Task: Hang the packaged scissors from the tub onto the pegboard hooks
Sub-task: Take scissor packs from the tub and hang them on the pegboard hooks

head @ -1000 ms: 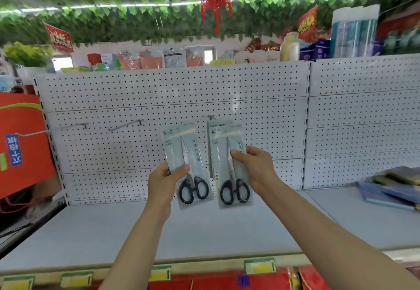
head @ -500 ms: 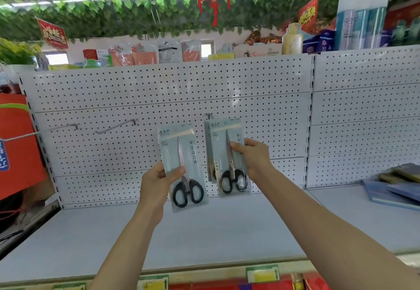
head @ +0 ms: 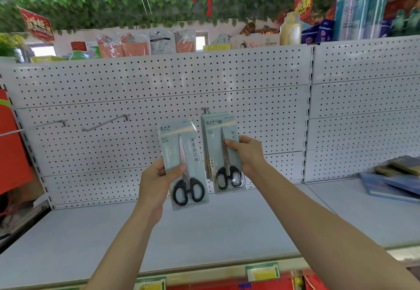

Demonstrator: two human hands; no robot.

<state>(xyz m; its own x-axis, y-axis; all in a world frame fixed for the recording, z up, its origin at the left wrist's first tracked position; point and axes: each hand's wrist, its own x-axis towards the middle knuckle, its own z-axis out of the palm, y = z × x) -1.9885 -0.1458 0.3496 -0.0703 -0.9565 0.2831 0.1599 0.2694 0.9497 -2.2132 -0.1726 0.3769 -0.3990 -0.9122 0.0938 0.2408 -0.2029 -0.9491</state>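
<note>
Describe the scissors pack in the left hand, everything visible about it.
The pale grey-green carded scissors pack in clear plastic wrap holds one pair of scissors: silver blades pointing up, black loop handles at the bottom. Dark printed characters run down its right side and a small label sits at the top left. It is held upright, tilted slightly, in front of the white perforated pegboard, on no hook. The left hand grips its lower left edge, thumb across the front. Nothing else touches it.

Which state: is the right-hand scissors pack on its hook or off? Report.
On: scissors pack hangs from hook, top hole threaded; right hand grips it.
</note>
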